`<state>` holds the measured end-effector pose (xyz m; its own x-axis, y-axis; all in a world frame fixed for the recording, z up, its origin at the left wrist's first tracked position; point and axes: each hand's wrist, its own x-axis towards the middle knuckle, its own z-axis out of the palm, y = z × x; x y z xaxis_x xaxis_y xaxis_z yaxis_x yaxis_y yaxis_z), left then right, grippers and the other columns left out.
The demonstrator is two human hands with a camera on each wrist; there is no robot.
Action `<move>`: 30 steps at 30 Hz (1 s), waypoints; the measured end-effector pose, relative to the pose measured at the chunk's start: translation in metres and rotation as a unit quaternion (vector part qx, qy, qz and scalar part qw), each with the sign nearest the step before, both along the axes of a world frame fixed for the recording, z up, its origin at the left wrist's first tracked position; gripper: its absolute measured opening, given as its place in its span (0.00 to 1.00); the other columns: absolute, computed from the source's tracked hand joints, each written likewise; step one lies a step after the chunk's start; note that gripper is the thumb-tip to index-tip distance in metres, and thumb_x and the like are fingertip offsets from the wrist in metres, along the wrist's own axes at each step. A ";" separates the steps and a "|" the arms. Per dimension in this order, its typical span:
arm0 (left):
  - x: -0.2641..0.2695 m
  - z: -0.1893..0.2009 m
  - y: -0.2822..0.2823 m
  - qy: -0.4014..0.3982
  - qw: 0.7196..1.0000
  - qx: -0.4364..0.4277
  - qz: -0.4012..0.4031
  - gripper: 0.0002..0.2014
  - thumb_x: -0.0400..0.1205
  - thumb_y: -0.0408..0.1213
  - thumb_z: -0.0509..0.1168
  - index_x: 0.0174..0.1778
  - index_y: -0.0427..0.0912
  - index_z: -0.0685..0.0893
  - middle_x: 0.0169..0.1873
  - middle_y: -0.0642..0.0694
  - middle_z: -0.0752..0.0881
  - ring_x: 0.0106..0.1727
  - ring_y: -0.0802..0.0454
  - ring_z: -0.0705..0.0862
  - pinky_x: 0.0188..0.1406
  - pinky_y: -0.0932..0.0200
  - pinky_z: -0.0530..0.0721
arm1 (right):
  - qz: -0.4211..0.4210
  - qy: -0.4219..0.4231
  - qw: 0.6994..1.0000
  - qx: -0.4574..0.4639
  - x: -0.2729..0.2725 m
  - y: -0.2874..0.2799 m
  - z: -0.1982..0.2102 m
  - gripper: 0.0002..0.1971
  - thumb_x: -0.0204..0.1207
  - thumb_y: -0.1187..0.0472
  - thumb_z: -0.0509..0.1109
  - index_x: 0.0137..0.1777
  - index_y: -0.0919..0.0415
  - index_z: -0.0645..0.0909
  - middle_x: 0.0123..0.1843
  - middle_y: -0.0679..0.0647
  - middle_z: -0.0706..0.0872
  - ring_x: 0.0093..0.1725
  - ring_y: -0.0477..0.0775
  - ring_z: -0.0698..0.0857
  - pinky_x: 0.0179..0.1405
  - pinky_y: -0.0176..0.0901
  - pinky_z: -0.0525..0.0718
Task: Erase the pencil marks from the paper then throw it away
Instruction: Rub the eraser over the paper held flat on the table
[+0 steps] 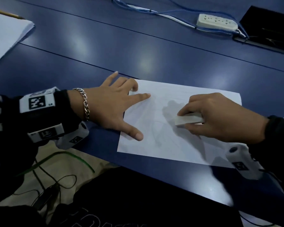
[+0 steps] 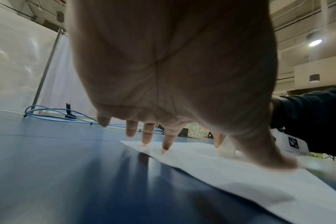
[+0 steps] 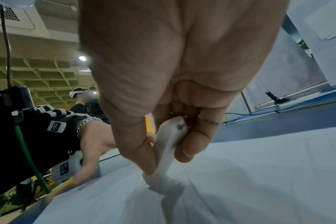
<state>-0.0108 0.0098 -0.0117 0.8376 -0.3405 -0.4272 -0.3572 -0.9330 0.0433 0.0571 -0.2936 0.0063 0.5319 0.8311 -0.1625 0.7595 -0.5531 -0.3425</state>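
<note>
We pinched the eraser (image 1: 188,120) in our right hand (image 1: 223,117), its long axis pointing toward the spread fingers (image 1: 143,95) of our left hand (image 1: 108,105), which pinned the paper (image 1: 167,145) flat on the worktop (image 1: 138,46)

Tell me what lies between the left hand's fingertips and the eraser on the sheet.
Only bare paper with faint pencil lines separates the left hand from the eraser in the right hand; the head view shows it.

Dark blue surface (image 1: 170,51), glossy, seams running across. Paper (image 1: 179,145) flat near front edge. Paper stack (image 1: 5,33) far left, pencil (image 1: 8,14) beside it. Power strip (image 1: 216,22), blue cables (image 1: 138,9), black case (image 1: 269,28) at far side.
</note>
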 end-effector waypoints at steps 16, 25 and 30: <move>-0.003 -0.015 0.006 0.012 1.000 0.011 -0.002 0.72 0.61 0.92 0.55 0.90 0.55 0.30 0.90 0.56 0.28 0.92 0.50 0.34 0.86 0.24 0.36 | 0.060 -0.016 0.998 -0.006 -0.018 0.079 -0.010 0.22 0.76 0.37 0.61 0.53 0.52 0.87 0.44 0.47 0.81 0.45 0.53 0.83 0.47 0.50 0.82; -0.001 -0.015 0.003 0.032 0.999 0.005 0.010 0.75 0.61 0.91 0.59 0.91 0.48 0.29 0.89 0.55 0.29 0.91 0.50 0.32 0.89 0.31 0.38 | 0.067 -0.059 0.996 0.000 0.000 0.089 -0.006 0.15 0.76 0.43 0.70 0.53 0.52 0.88 0.42 0.48 0.80 0.42 0.54 0.83 0.45 0.49 0.81; -0.001 -0.014 0.003 0.028 1.000 0.007 0.006 0.75 0.60 0.90 0.59 0.90 0.49 0.29 0.89 0.55 0.29 0.91 0.50 0.33 0.89 0.31 0.36 | 0.127 0.026 0.992 -0.003 -0.019 0.087 -0.005 0.18 0.78 0.37 0.66 0.53 0.48 0.88 0.42 0.46 0.80 0.43 0.50 0.82 0.47 0.46 0.82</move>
<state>-0.0119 0.0124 -0.0257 0.8161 -0.3241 -0.4785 -0.3435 -0.9379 0.0496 0.0379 -0.2066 0.0015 0.2972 0.9359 -0.1890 0.8561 -0.3489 -0.3814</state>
